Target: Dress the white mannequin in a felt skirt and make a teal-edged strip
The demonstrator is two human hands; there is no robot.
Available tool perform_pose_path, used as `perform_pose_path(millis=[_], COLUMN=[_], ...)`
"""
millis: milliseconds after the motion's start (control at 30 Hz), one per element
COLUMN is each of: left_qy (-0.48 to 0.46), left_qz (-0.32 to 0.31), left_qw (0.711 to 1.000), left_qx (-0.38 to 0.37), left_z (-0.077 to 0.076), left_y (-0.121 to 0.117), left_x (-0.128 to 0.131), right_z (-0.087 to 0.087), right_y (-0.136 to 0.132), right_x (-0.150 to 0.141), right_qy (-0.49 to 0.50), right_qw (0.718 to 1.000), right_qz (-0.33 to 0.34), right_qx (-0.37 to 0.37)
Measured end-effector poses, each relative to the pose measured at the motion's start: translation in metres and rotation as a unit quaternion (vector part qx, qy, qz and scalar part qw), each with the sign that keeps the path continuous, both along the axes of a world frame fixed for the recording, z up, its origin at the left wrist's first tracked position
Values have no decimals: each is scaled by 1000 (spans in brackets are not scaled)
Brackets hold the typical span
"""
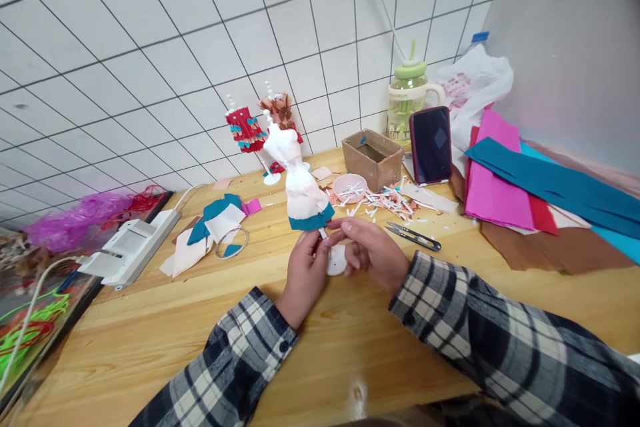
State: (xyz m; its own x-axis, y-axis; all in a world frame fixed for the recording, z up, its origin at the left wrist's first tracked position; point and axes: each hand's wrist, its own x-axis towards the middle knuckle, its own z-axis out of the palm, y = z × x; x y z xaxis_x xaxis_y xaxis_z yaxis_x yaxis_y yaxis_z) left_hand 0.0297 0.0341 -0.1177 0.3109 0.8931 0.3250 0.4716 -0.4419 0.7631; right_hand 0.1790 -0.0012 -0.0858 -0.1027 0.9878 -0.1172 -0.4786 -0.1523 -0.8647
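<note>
A small white dress-form mannequin (300,183) leans to the left in front of me, with pale fabric round its lower body and a teal band (311,219) along the hem. My left hand (306,273) is closed round the thin stand just under the hem. Beside it, my right hand (373,247) has its index finger reaching to the hem and stand, the other fingers curled; whether it pinches anything there is hidden. The round white base (337,260) shows between the two hands. Thread snips (414,237) lie to the right of my right hand.
Behind stand two dressed mini mannequins, one in red (245,130). A cardboard box (373,159), pink dish (350,188), paper scraps, phone (431,145) and green-lidded bottle (409,100) are at the back. Fabric sheets (505,180) lie right; scraps (215,220), a bangle-like ring and power strip (135,247) left.
</note>
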Motion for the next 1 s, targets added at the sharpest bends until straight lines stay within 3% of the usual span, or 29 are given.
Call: perform_pose_path(millis=[67, 200, 400, 567, 733, 1000], left_qy=[-2, -4, 25, 33, 19, -9], left_qz=[8, -10, -14, -28, -53, -65], left_qw=[1000, 1000, 999, 999, 997, 995], left_qx=[6, -7, -17, -32, -53, -72], left_z=[-3, -5, -5, -6, -5, -5], left_y=[2, 0, -3, -4, -7, -8], left_x=[0, 2, 5, 7, 10, 12], right_z=[2, 5, 2, -3, -8, -8], right_y=[-3, -7, -5, -3, -3, -8], right_x=[-3, -3, 0, 1, 0, -1], right_qy=[120, 238, 274, 367, 442, 447], right_qw=[989, 961, 948, 906, 875, 868], right_qz=[83, 112, 133, 154, 156, 198], right_qx=[-38, -82, -93, -140, -120, -82])
